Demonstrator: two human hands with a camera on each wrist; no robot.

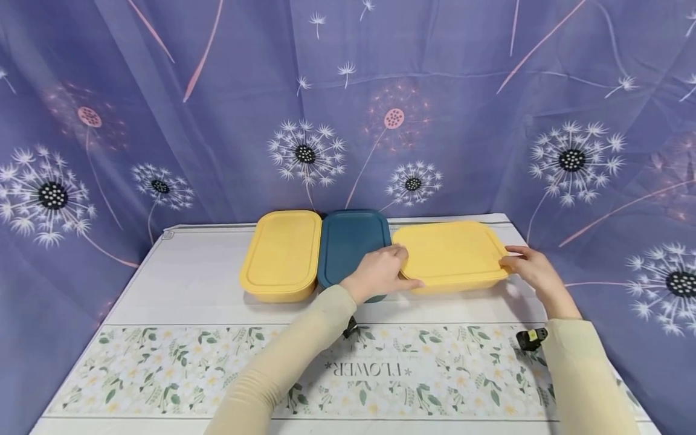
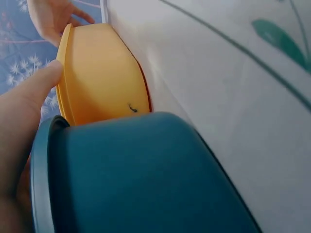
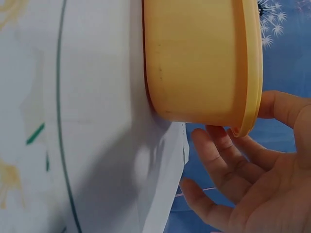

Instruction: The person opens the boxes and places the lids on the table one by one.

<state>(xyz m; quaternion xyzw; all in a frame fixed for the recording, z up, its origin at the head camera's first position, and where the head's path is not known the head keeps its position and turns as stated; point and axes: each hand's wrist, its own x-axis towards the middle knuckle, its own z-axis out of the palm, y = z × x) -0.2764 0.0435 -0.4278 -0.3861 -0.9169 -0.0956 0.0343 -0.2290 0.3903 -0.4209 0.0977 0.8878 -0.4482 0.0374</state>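
A lidded yellow food container sits lengthwise at the right of the table, with a hand at each end. My left hand grips its left end, thumb along the front edge of the lid and fingers at the left side. My right hand holds the right end. In the right wrist view its fingers meet the end wall under the lid's rim, with another digit on the lid's edge. Beneath my left wrist stands a dark blue lidded container, partly hidden by that hand.
Another yellow container stands left of the blue one, close beside it. The white tablecloth has a flowered band towards the front. A purple dandelion-print curtain hangs behind the table and at both sides.
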